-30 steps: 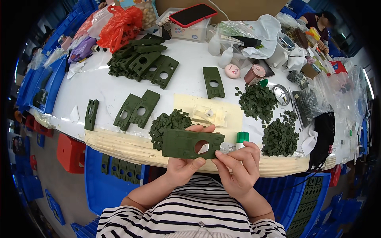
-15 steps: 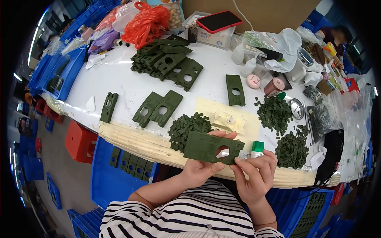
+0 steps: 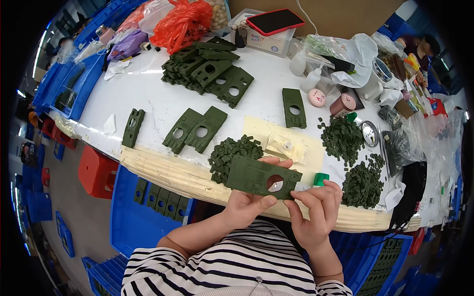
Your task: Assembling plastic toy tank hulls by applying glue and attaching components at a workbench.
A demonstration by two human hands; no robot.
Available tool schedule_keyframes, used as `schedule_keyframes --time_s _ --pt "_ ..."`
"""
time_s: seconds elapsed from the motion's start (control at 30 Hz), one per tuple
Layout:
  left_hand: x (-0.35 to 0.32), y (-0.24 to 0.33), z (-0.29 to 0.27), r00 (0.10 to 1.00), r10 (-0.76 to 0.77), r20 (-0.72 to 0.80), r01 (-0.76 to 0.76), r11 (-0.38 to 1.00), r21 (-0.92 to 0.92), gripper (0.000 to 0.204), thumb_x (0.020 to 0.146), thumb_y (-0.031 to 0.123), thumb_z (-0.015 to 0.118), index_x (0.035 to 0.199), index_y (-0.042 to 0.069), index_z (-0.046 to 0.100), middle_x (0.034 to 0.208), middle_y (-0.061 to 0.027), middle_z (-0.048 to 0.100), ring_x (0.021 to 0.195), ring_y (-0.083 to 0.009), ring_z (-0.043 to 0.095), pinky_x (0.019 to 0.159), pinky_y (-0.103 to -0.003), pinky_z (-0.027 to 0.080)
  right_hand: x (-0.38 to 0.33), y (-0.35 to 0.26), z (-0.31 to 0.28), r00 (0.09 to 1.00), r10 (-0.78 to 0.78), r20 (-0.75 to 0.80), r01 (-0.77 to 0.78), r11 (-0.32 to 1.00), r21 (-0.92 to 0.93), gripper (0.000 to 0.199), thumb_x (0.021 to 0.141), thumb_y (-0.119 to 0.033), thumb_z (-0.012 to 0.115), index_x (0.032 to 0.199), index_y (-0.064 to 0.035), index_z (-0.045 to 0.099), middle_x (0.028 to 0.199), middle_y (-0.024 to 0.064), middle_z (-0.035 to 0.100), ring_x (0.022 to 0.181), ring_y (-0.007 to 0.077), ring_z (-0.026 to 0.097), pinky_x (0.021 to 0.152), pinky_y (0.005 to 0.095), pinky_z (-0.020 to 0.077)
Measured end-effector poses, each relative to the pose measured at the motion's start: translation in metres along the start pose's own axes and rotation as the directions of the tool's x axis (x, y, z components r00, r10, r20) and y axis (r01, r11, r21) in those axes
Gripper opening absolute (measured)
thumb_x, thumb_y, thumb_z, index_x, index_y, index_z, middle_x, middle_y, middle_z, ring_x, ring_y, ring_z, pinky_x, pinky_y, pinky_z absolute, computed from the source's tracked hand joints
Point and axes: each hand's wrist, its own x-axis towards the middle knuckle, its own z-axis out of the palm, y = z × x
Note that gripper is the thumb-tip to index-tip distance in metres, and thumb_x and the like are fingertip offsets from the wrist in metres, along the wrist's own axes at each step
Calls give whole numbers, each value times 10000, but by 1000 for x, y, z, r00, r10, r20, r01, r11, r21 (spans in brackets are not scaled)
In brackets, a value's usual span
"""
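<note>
I see the left hand [image 3: 242, 209] clasping a holed green plate [image 3: 247, 175] over the near edge of the table [image 3: 168, 167], while the right hand [image 3: 317, 214] pinches its right end. Green chips [image 3: 235, 149] lie heaped just beyond.

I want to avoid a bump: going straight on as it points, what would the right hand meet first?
The held green plate, most likely: the right hand seems to touch its near corner, though depth is unclear.

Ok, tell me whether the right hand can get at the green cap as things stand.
Probably yes: the green cap sits just beyond the right hand, nothing visible between them. That hand seems to pinch the held green part, but the left hand grips it too.
</note>
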Motion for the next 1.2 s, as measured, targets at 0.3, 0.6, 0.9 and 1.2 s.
schedule_keyframes --time_s 0.3,0.6,0.9,1.2 --pt "9 12 -6 979 -173 109 195 950 -243 648 981 364 451 1459 36 163 1440 -182 343 1275 -259 420 1043 -473 396 1 5 -3 1000 21 -16 -19 988 150 379 664 -230 832 933 -76 613 851 48 554 786 219 538 841 436 433" --pt "8 9 -15 907 -261 332 368 875 -316 672 1005 472 228 1451 -29 189 1294 -196 452 1153 -257 497 1022 -482 408 -1 14 -8 994 102 -29 -93 973 212 318 712 -179 788 927 -42 599 865 78 577 778 263 539 800 421 434" --pt "3 9 -6 853 -381 358 477 846 -238 666 1011 453 255 1404 -84 267 1219 -218 515 1049 -260 574 964 -398 457 3 17 -8 899 426 102 -412 742 529 320 856 -104 646 1137 35 582 903 118 594 833 210 558 786 313 466" --pt "-1 27 -9 857 -442 266 407 896 177 578 981 362 455 1363 -61 361 1124 -169 598 1037 -245 605 884 -344 499 0 21 -19 753 551 360 -586 313 747 231 876 5 603 1093 81 586 892 79 654 762 82 594 679 212 487"
